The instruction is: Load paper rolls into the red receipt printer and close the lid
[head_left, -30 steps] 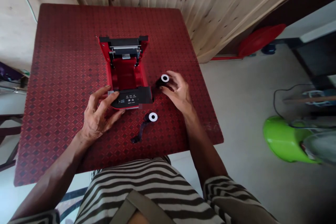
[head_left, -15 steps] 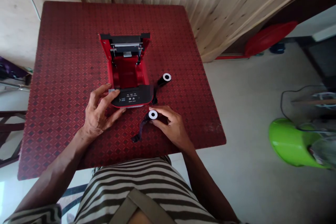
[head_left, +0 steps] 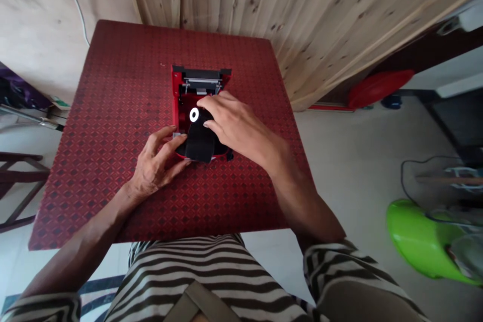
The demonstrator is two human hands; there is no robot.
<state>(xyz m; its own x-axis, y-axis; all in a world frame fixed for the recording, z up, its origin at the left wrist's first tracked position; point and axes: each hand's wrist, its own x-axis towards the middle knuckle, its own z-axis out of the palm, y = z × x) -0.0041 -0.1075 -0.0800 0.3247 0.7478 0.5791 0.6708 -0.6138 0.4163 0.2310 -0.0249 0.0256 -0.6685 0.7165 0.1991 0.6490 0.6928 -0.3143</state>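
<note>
1. The black roll (head_left: 193, 114) with a white end ring is over the open compartment of the red device (head_left: 175, 103); whether it touches the floor inside cannot be told.
2. Its loose black strip (head_left: 200, 145) hangs toward 6 o'clock, across the device's front panel.
3. The right hand (head_left: 239, 123), reaching in from 4 o'clock, has thumb and fingers clamped on the roll.
4. The left hand (head_left: 153, 165) pinches the device's corner at about 7 o'clock, thumb at the front, a finger on top.
5. The raised lid (head_left: 204, 75) stands at 12 o'clock.
6. Beneath is the red patterned table (head_left: 245, 201); beyond, at 12, a wooden wall (head_left: 241, 0).
</note>
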